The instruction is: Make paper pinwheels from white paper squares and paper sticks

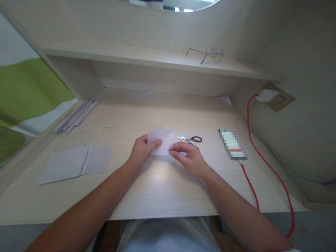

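Observation:
A small square of white paper (164, 147) with crease lines is held up over the desk between my two hands. My left hand (143, 148) grips its left side, the thumb lying across the front and the fingers behind. At the lower right corner, my right hand (187, 157) pinches the paper between thumb and fingertips. Just behind my right hand lies a pair of scissors (195, 139) with black handles, blades pointing left; part of it is hidden by the hand.
Paper sheets (67, 162) lie at the left, with folded strips (78, 115) behind them and scraps (110, 128) nearby. A phone (233, 144) with a red cable (250, 183) is at the right. Glasses (214, 56) rest on the shelf (147, 56) above the desk (157, 196).

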Available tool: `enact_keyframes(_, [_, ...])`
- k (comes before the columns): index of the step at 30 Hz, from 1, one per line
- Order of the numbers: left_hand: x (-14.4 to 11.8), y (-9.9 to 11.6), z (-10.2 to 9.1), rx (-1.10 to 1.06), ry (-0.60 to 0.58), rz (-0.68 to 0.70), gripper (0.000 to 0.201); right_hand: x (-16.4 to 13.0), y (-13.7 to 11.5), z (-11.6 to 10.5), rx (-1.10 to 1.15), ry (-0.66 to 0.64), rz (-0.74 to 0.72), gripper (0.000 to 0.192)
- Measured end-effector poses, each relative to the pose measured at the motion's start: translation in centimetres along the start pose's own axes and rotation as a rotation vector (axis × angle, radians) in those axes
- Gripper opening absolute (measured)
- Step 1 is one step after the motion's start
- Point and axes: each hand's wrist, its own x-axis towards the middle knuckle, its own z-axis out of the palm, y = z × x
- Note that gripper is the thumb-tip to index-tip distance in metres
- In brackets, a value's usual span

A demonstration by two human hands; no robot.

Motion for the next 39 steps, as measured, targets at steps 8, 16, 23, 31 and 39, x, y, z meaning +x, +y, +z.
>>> enact_keyframes(8, [-0.1, -0.2, 0.4, -0.044, -0.005, -0.007, 0.034, 0.7, 1.4, -0.1, 0.047, 0.082, 0.061, 0.009])
enact_keyframes(16, [0.0, -0.4, 0.5, -0.021, 0.011, -0.002, 0.035, 0.7, 1.5, -0.3, 0.097, 0.076, 0.102, 0.012])
enact_keyframes(23, [-0.1, -0.5, 0.5, -0.026, 0.013, -0.011, 0.036, 0.7, 1.4, -0.4, 0.018, 0.085, 0.073, 0.010])
enact_keyframes(31, [-0.4, -0.6, 0.7, -0.023, 0.027, -0.045, 0.036, 0.7, 1.2, -0.2, 0.008, 0.098, 0.077, 0.008])
enact_keyframes(39, [-0.3, -0.9, 0.6, -0.002, 0.024, -0.030, 0.038, 0.5, 1.8, -0.1, 0.059, 0.111, 0.091, 0.006])
